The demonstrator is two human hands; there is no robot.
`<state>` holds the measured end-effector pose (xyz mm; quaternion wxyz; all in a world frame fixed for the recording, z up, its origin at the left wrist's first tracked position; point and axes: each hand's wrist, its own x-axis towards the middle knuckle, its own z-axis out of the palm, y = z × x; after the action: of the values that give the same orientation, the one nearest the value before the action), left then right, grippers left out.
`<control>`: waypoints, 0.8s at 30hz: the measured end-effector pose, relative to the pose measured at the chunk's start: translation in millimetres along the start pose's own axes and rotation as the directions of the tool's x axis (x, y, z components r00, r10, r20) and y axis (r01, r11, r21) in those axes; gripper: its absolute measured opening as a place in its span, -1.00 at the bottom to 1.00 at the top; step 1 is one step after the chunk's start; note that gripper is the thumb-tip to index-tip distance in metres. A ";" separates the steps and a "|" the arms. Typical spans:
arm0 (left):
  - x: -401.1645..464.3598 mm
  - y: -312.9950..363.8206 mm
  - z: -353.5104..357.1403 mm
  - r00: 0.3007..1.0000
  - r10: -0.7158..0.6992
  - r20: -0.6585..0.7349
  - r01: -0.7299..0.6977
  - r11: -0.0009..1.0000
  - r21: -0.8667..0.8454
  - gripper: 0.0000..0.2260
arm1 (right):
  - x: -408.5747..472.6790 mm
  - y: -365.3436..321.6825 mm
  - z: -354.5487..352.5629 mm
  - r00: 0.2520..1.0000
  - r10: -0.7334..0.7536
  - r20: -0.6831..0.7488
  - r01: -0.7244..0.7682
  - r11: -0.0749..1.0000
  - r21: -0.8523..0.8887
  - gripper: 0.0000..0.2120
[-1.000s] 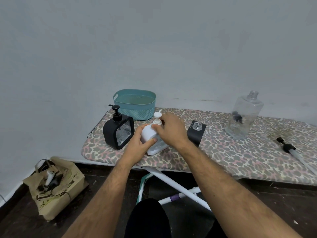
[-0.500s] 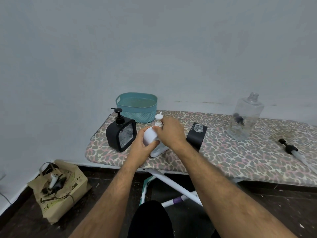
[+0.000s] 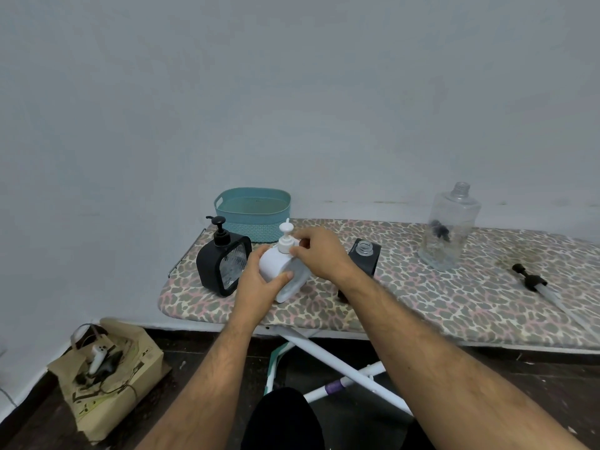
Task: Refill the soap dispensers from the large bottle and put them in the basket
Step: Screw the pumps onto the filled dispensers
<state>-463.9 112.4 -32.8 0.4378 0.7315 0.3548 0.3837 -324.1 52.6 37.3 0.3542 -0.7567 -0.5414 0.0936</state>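
Observation:
A white soap dispenser [image 3: 276, 266] stands on the leopard-print ironing board [image 3: 422, 303]. My left hand [image 3: 259, 284] grips its body from the left. My right hand [image 3: 319, 254] pinches the collar of its white pump at the neck. A black square dispenser [image 3: 224, 263] with its pump on stands just to the left. Another black dispenser [image 3: 365, 259] stands open-necked behind my right wrist, partly hidden. The large clear bottle [image 3: 449, 228], uncapped, stands at the back right. The teal basket [image 3: 252, 211] sits against the wall behind the dispensers.
A loose black pump with a long tube [image 3: 532, 282] lies on the board at the right. White board legs [image 3: 337, 362] cross below the edge. A cardboard box of clutter [image 3: 104, 371] sits on the dark floor at the lower left.
My right hand has shifted from on top of the pump to its collar, baring the pump head. The view has drifted slightly; the other objects stay put.

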 end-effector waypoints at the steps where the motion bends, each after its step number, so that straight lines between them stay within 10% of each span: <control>1: -1.7 1.4 0.2 0.999 0.007 -0.038 -0.006 1.000 0.019 -0.41 | -2.6 -0.8 -4.0 1.000 -0.002 -0.018 0.002 1.000 0.006 -0.82; 7: -26.5 38.5 9.9 0.833 0.317 -0.455 -0.274 0.949 0.159 -0.81 | -21.1 1.2 -46.3 0.990 -0.002 -0.140 0.020 0.992 0.122 -0.71; 18: -14.0 151.4 123.0 0.848 0.491 -0.197 -0.508 0.860 -0.041 -0.87 | -50.2 89.6 -140.6 0.779 0.193 -0.597 -0.020 0.959 0.284 -0.88; 24: 8.9 168.6 216.4 0.966 0.214 0.147 -0.197 0.972 -0.125 -0.67 | -63.1 183.3 -164.7 0.647 0.491 -0.584 -0.293 0.867 0.404 -0.64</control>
<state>-240.3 -21.2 53.7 0.4621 0.7676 0.2191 0.3863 -124.6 -104.7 25.7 0.5958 -0.7819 -0.1802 -0.0358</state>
